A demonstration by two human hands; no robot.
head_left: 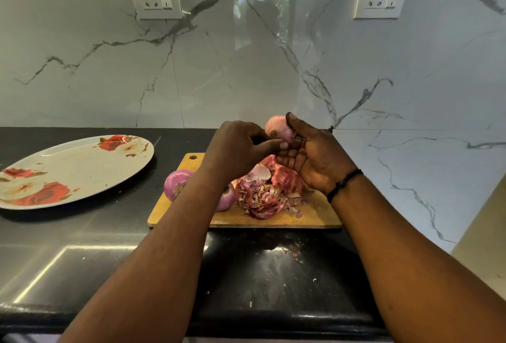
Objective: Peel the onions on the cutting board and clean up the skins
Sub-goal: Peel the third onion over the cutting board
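My right hand [315, 159] holds a pinkish onion [278, 127] above the wooden cutting board [315, 214], thumb up along its side. My left hand [241, 148] has its fingers curled, and its thumb presses the onion's lower edge. Two peeled purple onions lie on the board's left part, one [176, 182] at the left edge and one [227, 197] partly hidden behind my left forearm. A heap of red onion skins [268, 195] covers the board's middle.
A large oval plate with red roses [74, 170] lies on the black counter, left of the board. Small skin crumbs [295, 252] dot the counter in front of the board. A marble wall with two sockets stands behind; a marble panel closes the right side.
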